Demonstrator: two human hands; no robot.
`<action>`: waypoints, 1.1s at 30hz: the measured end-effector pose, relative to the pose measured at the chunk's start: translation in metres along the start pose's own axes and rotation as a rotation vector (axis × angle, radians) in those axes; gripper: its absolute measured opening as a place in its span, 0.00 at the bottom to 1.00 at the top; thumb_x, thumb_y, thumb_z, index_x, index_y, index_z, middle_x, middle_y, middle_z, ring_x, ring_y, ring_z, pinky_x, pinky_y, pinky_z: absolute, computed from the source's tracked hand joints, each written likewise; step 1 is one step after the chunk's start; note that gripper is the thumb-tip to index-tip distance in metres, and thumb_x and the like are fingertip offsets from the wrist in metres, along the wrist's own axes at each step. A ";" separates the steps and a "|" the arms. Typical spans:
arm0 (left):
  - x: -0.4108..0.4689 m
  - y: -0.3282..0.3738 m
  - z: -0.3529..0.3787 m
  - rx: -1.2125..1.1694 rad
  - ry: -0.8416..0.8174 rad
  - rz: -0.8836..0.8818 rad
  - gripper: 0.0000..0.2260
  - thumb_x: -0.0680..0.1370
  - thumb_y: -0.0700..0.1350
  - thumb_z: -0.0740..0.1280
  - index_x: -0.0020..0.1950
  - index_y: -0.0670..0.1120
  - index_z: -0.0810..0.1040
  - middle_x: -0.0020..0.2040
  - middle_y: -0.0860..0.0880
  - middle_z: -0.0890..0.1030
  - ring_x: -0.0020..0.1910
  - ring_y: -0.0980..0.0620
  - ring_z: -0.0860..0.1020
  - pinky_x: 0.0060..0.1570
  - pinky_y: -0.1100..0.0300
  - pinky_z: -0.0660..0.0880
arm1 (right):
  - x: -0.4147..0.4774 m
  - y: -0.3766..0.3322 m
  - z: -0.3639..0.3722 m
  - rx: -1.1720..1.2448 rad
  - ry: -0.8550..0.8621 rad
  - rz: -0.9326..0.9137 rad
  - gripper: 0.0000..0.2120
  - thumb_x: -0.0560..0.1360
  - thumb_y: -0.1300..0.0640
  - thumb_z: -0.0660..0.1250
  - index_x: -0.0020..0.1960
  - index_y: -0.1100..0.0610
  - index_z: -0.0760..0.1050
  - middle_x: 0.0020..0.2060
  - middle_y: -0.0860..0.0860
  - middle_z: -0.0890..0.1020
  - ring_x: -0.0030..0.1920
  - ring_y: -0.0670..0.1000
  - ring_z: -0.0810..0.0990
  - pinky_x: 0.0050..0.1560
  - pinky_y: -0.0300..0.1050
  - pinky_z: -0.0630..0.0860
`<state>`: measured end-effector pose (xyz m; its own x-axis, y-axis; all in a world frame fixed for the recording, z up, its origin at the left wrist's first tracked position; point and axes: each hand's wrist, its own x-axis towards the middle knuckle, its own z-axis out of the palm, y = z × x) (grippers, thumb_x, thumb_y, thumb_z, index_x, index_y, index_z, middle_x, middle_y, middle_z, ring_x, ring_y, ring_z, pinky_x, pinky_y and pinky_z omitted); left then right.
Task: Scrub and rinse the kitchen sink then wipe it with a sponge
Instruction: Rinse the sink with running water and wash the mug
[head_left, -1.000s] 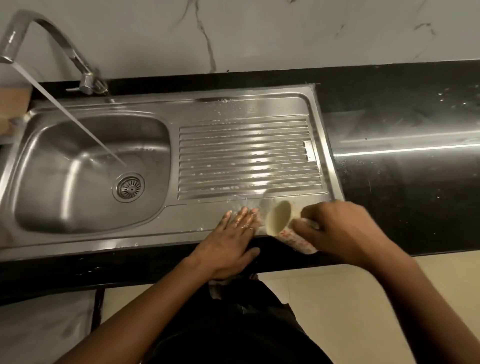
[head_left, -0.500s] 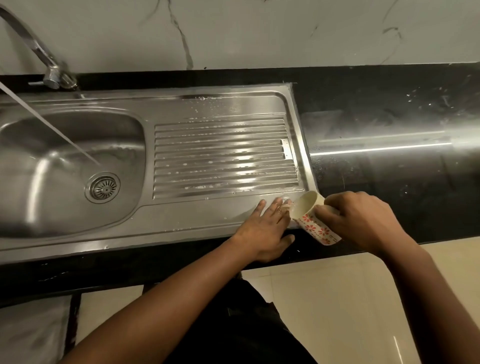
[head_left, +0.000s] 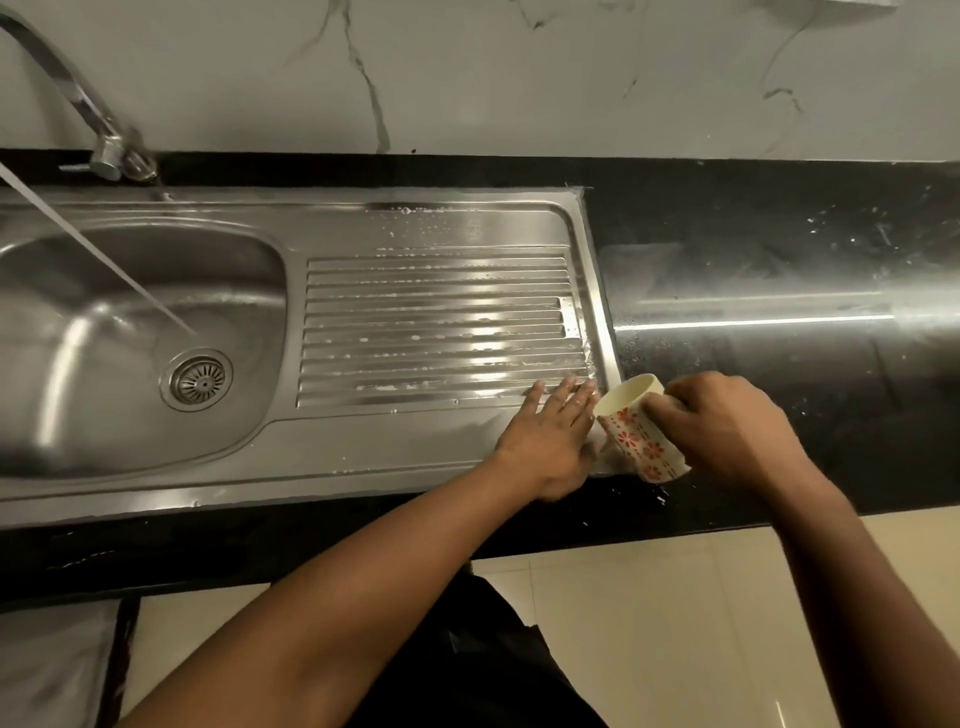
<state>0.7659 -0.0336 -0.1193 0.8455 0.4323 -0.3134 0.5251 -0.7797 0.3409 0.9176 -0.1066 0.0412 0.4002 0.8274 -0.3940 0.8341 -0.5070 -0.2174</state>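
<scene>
1. Our left hand (head_left: 550, 441) lies palm down on the flat steel of the sink (head_left: 363, 467). Its fingers are straight and close together.
2. Our right hand (head_left: 722, 431), just to the right of the left, has its fingers curled round a cream cup (head_left: 636, 436) printed with red flowers.
3. The cup sits between the two hands. It is tipped over, with its open mouth raised toward the left hand's fingertips and its base pointing back toward the counter's front edge. We cannot tell whether it touches the left hand.
4. The ribbed drainboard (head_left: 436, 312) begins right at the left hand's fingertips and spreads ahead and to the left. It is flecked with white suds and droplets.
5. Well to the left of that hand lies the basin (head_left: 78, 405), with its round drain strainer (head_left: 200, 381).
6. Farther left and beyond stands the tap (head_left: 106, 153). A slanting stream of water (head_left: 104, 258) falls into the basin close to the strainer.
7. Beyond and to the right of our right hand runs the black countertop (head_left: 779, 234), wet and streaked.
8. Behind everything is a veined marble wall (head_left: 519, 78), and pale floor tiles (head_left: 649, 623) show beneath our forearms.
</scene>
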 end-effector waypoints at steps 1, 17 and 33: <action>0.004 -0.002 -0.002 0.009 0.007 -0.020 0.31 0.86 0.59 0.46 0.86 0.46 0.45 0.86 0.47 0.42 0.84 0.46 0.37 0.81 0.38 0.39 | 0.008 -0.009 0.001 -0.065 0.037 -0.009 0.17 0.81 0.44 0.62 0.42 0.51 0.82 0.34 0.48 0.83 0.31 0.48 0.82 0.31 0.44 0.77; -0.076 -0.050 0.010 -0.098 0.123 -0.374 0.31 0.86 0.60 0.42 0.83 0.48 0.33 0.83 0.48 0.32 0.82 0.48 0.31 0.82 0.44 0.37 | 0.027 -0.011 -0.010 0.161 -0.132 -0.130 0.16 0.83 0.44 0.64 0.41 0.49 0.83 0.30 0.42 0.85 0.29 0.43 0.83 0.32 0.44 0.78; -0.116 -0.104 0.005 -0.051 0.147 -0.470 0.31 0.86 0.58 0.45 0.85 0.45 0.42 0.85 0.47 0.38 0.84 0.47 0.37 0.82 0.45 0.41 | 0.036 -0.167 0.046 -0.441 0.189 -0.684 0.17 0.81 0.44 0.58 0.38 0.53 0.69 0.39 0.57 0.84 0.39 0.61 0.82 0.38 0.47 0.68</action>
<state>0.6122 -0.0047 -0.1228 0.5190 0.7941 -0.3163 0.8538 -0.4638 0.2366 0.7749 -0.0034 0.0225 -0.2243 0.9649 -0.1370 0.9726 0.2304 0.0306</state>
